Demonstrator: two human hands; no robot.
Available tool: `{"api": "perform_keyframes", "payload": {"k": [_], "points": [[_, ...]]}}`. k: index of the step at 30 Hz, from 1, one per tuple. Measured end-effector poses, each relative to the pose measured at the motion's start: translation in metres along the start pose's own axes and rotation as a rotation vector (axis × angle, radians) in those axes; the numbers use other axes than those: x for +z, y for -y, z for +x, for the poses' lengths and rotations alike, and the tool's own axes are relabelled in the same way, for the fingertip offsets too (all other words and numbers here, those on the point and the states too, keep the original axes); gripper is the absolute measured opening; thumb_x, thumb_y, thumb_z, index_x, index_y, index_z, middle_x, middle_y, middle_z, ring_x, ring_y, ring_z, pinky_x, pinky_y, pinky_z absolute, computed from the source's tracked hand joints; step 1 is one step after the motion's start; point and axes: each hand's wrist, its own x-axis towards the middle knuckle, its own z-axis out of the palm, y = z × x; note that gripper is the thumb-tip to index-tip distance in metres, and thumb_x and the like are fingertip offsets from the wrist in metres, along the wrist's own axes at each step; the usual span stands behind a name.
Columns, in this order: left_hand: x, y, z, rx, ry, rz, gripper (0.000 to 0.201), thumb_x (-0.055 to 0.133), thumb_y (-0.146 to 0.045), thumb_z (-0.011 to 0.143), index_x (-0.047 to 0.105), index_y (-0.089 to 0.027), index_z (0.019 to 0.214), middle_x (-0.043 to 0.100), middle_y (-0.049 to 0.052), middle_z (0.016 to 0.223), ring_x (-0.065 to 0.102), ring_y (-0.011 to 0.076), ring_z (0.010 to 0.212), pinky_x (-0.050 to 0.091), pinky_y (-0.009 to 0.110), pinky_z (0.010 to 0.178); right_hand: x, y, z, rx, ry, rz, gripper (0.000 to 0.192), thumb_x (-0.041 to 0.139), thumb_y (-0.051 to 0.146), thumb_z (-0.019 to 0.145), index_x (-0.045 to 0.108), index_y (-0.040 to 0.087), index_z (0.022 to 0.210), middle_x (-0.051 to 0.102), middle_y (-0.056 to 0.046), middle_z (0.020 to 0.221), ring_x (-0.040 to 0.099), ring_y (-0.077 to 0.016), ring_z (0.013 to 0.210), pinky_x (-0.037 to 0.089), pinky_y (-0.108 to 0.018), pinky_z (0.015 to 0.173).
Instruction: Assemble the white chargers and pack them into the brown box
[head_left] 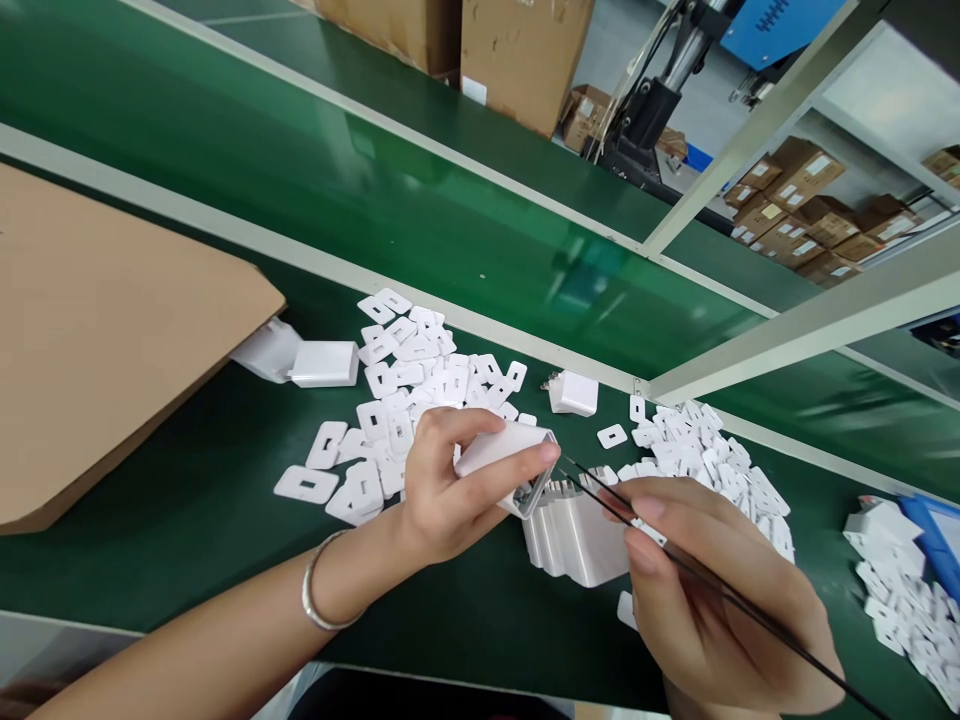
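From the head view, your left hand [442, 490] holds a white shell [510, 462], its grip closed around it; its open end is partly hidden by your fingers. Your right hand [712, 590] pinches thin dark tweezers [675, 560], whose tips reach the shell's mouth and whose far end is cut off at the frame's edge. Below the shell lies a row of shells [577, 540], too overlapped to count. Two piles of flat white plates [405, 390] and [705, 450] lie on the green surface [187, 480], with a third pile [900, 590] at right partly cut off.
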Motion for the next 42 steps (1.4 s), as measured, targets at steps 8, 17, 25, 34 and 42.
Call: {"api": "perform_keyframes", "payload": {"k": [8, 17, 25, 34, 42], "points": [[0.001, -0.001, 0.000, -0.012, 0.001, 0.013, 0.046, 0.070, -0.006, 0.091, 0.069, -0.032, 0.130, 0.052, 0.005, 0.107, 0.055, 0.0166, 0.088, 0.049, 0.027, 0.069, 0.013, 0.002, 0.000, 0.041, -0.137, 0.062, 0.038, 0.071, 0.007, 0.093, 0.068, 0.021, 0.129, 0.080, -0.008, 0.099, 0.078, -0.0246, 0.080, 0.069, -0.039, 0.067], [0.001, -0.001, 0.001, -0.009, -0.006, -0.006, 0.034, 0.071, -0.004, 0.090, 0.074, -0.026, 0.115, 0.050, 0.005, 0.107, 0.053, 0.0170, 0.089, 0.046, 0.027, 0.067, 0.012, 0.003, 0.003, 0.018, -0.163, 0.026, 0.037, 0.070, 0.004, 0.092, 0.070, 0.017, 0.126, 0.080, -0.008, 0.100, 0.078, -0.0248, 0.083, 0.069, -0.041, 0.071], [0.002, -0.001, 0.001, -0.009, -0.017, -0.001, 0.033, 0.072, -0.007, 0.091, 0.074, -0.028, 0.117, 0.052, 0.004, 0.106, 0.054, 0.0163, 0.089, 0.046, 0.026, 0.067, 0.007, 0.001, -0.001, 0.031, -0.086, 0.025, 0.040, 0.071, 0.004, 0.092, 0.068, 0.018, 0.129, 0.080, -0.009, 0.104, 0.079, -0.0250, 0.084, 0.069, -0.041, 0.072], [0.002, -0.001, 0.000, -0.014, -0.019, -0.007, 0.041, 0.072, -0.009, 0.092, 0.071, -0.032, 0.126, 0.053, 0.004, 0.105, 0.055, 0.0165, 0.088, 0.046, 0.026, 0.067, 0.007, 0.001, -0.001, 0.045, -0.110, 0.048, 0.042, 0.071, 0.006, 0.093, 0.068, 0.022, 0.132, 0.080, -0.008, 0.101, 0.079, -0.0257, 0.081, 0.069, -0.041, 0.068], [0.001, -0.001, 0.002, -0.011, -0.010, -0.011, 0.029, 0.073, -0.011, 0.092, 0.073, -0.029, 0.116, 0.053, 0.004, 0.104, 0.056, 0.0165, 0.087, 0.046, 0.027, 0.067, 0.006, -0.001, -0.001, 0.053, -0.096, 0.039, 0.043, 0.071, 0.006, 0.093, 0.067, 0.022, 0.132, 0.080, -0.007, 0.101, 0.079, -0.0251, 0.082, 0.069, -0.041, 0.067]]}}
